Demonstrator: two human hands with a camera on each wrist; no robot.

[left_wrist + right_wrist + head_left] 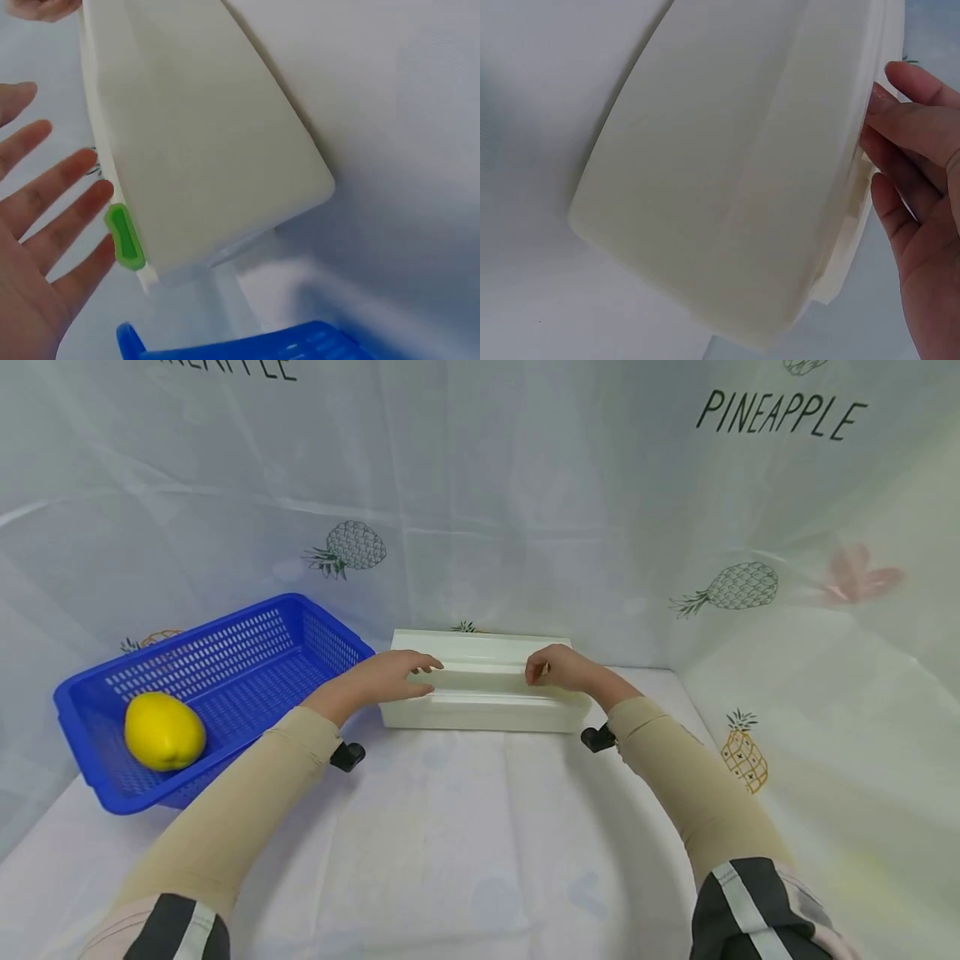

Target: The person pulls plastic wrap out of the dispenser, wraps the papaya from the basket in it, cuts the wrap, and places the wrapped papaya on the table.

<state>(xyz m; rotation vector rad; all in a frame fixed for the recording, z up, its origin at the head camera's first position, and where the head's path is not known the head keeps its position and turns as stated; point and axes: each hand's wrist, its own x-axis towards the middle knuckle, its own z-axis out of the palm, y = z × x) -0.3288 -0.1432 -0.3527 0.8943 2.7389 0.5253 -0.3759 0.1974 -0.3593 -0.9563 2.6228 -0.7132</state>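
Observation:
A long off-white plastic box (480,714) stands at the back of the table. My left hand (386,677) hovers over its left end, fingers spread and holding nothing; the left wrist view shows the fingertips beside a green clip (126,238) on the box's edge. At the right end, my right hand (562,668) bends its fingers down at the box. In the right wrist view, its thumb and fingers pinch at the upper edge of the box (727,172). What lies inside the box cannot be seen.
To the left sits a blue perforated basket (75,693), tilted in view, with a yellow lemon-like fruit (164,732) in it. A white cloth (435,843) covers the table. Pale sheets printed with pineapples (742,585) hang behind and to the right.

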